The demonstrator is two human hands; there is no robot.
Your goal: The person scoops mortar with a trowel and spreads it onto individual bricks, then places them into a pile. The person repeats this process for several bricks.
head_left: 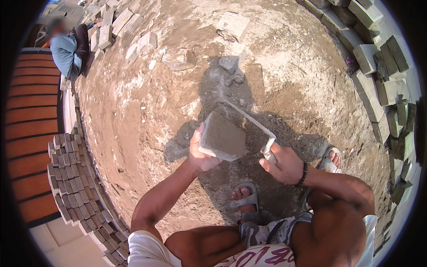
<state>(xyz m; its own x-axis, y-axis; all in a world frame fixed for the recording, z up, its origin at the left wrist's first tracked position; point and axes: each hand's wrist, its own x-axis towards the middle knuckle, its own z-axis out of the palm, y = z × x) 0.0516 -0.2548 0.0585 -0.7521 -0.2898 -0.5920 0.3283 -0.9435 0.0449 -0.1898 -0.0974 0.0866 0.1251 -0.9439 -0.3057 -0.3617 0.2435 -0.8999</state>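
My left hand [199,158] grips a thick, angular grey paver block [222,132] from its left side and underneath, raised over the dusty ground. My right hand [284,165] is closed around the handle of a narrow, pale metal tool [251,118], whose long straight blade points up and to the left, beside the block. The block and tool appear apart. The dirt below is in my shadow, and my sandalled feet [243,201] are beneath my arms.
A person [65,55] in a blue top crouches at the upper left near scattered blocks [146,42]. Loose blocks [233,26] lie ahead. Stacked pavers [75,182] stand at the left beside an orange slatted panel [33,107]; more blocks [369,95] line the right.
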